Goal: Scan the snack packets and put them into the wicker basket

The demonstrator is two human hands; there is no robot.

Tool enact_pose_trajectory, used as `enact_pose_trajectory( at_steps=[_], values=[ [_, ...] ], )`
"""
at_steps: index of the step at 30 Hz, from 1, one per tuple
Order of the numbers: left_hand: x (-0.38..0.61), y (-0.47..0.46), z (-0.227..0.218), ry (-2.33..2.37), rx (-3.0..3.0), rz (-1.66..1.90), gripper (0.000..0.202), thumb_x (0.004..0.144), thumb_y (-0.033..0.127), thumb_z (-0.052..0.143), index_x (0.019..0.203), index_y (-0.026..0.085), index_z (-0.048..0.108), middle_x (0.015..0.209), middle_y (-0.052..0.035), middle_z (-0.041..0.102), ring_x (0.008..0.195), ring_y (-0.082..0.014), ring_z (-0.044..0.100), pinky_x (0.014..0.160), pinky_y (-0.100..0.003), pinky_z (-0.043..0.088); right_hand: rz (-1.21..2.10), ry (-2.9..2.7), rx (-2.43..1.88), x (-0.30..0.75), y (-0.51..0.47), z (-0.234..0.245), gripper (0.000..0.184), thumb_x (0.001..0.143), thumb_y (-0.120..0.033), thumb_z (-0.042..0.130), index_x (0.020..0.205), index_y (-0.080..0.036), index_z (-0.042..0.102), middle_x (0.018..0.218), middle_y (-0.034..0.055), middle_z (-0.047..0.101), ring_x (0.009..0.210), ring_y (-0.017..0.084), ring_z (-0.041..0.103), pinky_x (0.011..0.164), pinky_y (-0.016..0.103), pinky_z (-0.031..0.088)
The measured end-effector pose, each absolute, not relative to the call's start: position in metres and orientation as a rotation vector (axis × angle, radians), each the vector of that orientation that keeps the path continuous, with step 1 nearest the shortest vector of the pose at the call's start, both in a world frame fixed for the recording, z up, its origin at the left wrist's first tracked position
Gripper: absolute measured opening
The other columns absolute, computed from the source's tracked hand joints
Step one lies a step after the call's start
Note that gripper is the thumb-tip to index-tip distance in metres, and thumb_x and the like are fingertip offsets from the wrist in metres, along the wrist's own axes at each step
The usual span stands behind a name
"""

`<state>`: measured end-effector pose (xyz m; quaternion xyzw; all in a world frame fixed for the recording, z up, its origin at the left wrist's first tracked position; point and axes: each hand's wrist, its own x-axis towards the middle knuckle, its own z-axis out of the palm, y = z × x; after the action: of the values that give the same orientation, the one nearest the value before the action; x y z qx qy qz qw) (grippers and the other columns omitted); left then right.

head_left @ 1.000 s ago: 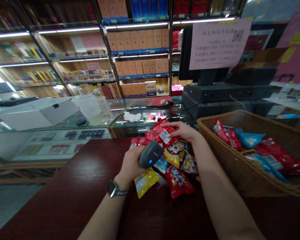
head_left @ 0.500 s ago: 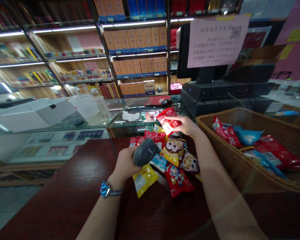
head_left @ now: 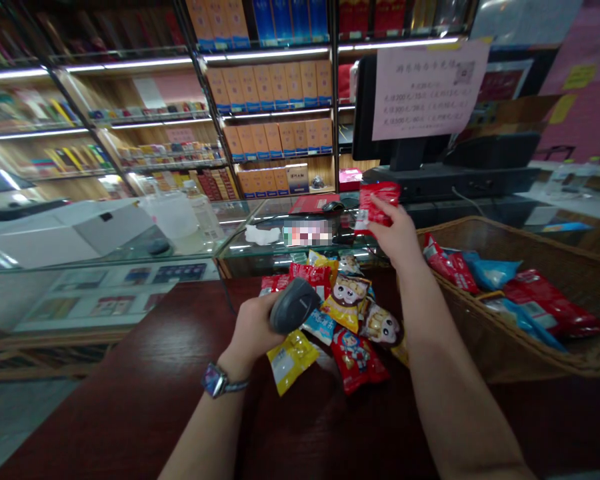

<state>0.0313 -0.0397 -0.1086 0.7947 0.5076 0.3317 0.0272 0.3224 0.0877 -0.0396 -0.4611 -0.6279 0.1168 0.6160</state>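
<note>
My left hand grips a dark grey handheld barcode scanner low over the dark red wooden counter, with a wristwatch on that wrist. Raised above the counter, my right hand pinches a red snack packet by its fingers. Under and between my hands lies a heap of snack packets, among them a yellow one and a red cartoon-printed one. The scanner's front touches none of the raised packet.
A wicker basket with red and blue packets stands at the right of the counter. Behind are a glass display case, a till monitor with a paper sign, a computer mouse, and shelves of boxed goods.
My right hand has lifted the red packet higher and to the right, away from the heap. My left hand and the scanner have stayed almost in place.
</note>
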Motion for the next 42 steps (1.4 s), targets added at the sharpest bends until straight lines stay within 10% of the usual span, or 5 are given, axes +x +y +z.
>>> enact_pose_trajectory(
  at_steps=[8,13,20,32,42],
  values=[
    [0.031,-0.039,-0.11,1.585,2.456,1.039,0.02,0.071,0.025,0.067,0.089,0.018,0.072,0.082,-0.0066,0.076,0.072,-0.0224,0.071,0.065,-0.029,0.051,-0.199,-0.763,-1.663,0.362,0.036,-0.001,0.099,0.07,-0.037,0.077,0.148,0.003,0.031,0.155,0.0333,0.015,0.147,0.048,0.008,0.117,0.065,0.006],
    [0.029,-0.039,-0.112,1.579,2.474,1.076,0.027,0.069,0.023,0.068,0.095,0.017,0.072,0.082,-0.0054,0.076,0.071,-0.0218,0.071,0.063,-0.028,0.051,-0.234,-0.785,-1.602,0.359,0.035,0.0,0.093,0.072,-0.034,0.075,0.147,-0.004,0.03,0.158,0.0306,0.008,0.148,0.048,0.002,0.113,0.071,0.002],
    [0.025,-0.035,-0.115,1.698,2.425,1.178,0.03,0.068,0.032,0.075,0.093,0.017,0.072,0.079,-0.0049,0.076,0.067,-0.0205,0.069,0.059,-0.027,0.05,-0.003,-1.655,-1.203,0.293,0.068,-0.037,0.03,0.082,-0.028,0.061,0.108,-0.014,0.068,0.111,0.0134,0.066,0.106,0.025,0.061,0.099,0.041,0.046],
    [0.022,-0.033,-0.117,1.798,2.382,1.331,0.034,0.067,0.036,0.074,0.094,0.015,0.072,0.076,-0.0061,0.075,0.066,-0.022,0.07,0.058,-0.027,0.051,0.012,-2.432,-1.586,0.227,0.076,-0.089,0.029,0.075,-0.038,0.069,0.093,-0.016,0.074,0.101,0.0144,0.072,0.103,0.032,0.063,0.093,0.043,0.04],
    [0.025,-0.035,-0.113,1.717,2.383,1.176,0.031,0.066,0.029,0.074,0.094,0.017,0.072,0.078,-0.0048,0.076,0.067,-0.0218,0.07,0.059,-0.026,0.051,0.487,-1.953,-1.157,0.258,0.099,-0.08,0.015,0.079,-0.021,0.059,0.093,-0.021,0.066,0.093,0.0033,0.072,0.085,0.018,0.064,0.074,0.027,0.046]
  ],
)
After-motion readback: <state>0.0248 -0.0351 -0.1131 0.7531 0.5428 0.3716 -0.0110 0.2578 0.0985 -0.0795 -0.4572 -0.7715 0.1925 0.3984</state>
